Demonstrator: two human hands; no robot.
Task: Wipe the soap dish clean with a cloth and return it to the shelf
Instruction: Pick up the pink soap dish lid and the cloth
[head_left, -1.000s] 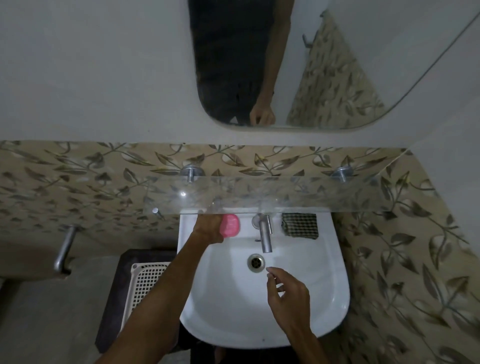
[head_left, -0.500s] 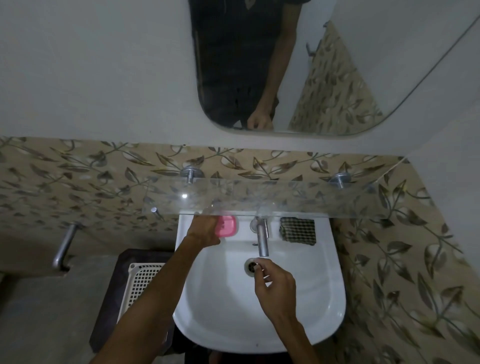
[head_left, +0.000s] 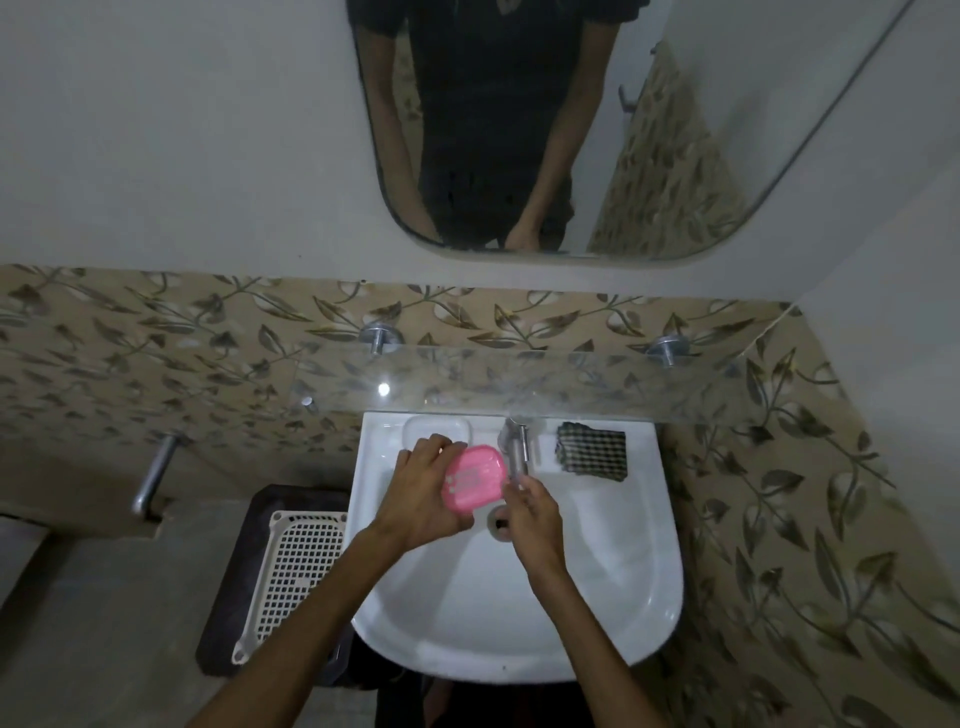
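My left hand (head_left: 421, 499) grips a pink oval soap dish (head_left: 474, 477) and holds it tilted over the back of the white sink (head_left: 597, 587). The fingertips of my right hand (head_left: 532, 512) reach the dish's right edge, just in front of the metal tap (head_left: 515, 448); its fingers are loosely bent. A black-and-white checked cloth (head_left: 592, 448) lies on the sink's back ledge, right of the tap. Above the sink runs a clear glass shelf (head_left: 597, 382) on two metal pegs.
A pale rounded recess or tray (head_left: 438, 428) sits on the sink ledge behind my left hand. A white perforated basket (head_left: 291, 566) stands on a dark stool left of the sink. A metal bar (head_left: 153, 475) juts from the left wall. A mirror (head_left: 545, 130) hangs above.
My left hand has drawn the pink dish back from under the shelf to above the basin. My right hand has moved up and left to meet the dish's right edge.
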